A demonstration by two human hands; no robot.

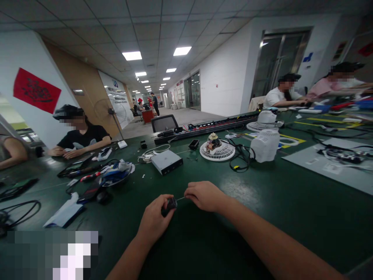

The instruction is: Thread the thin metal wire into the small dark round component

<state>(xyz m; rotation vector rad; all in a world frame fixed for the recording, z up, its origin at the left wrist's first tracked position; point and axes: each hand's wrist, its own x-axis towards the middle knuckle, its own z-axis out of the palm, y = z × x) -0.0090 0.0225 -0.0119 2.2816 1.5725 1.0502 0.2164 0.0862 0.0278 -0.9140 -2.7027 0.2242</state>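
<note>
Blk tool (169, 207), axis twd R hand (205, 195)

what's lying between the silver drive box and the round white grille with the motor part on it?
Head view: between the silver drive box and white grille sit a small black box and tiny bits, too small to identify.

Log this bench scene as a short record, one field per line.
left hand: closed around a dark cylinder; hand low over the table
right hand: fingertips at the far end of a thin rod that reaches the cylinder; hand
surface: green table
beyond hands: silver-and-black box, round white grille with an exposed mechanism on it, white housing
far left: person in black, forearms on the table
unclear: the rod's tip, at the fingers
</note>
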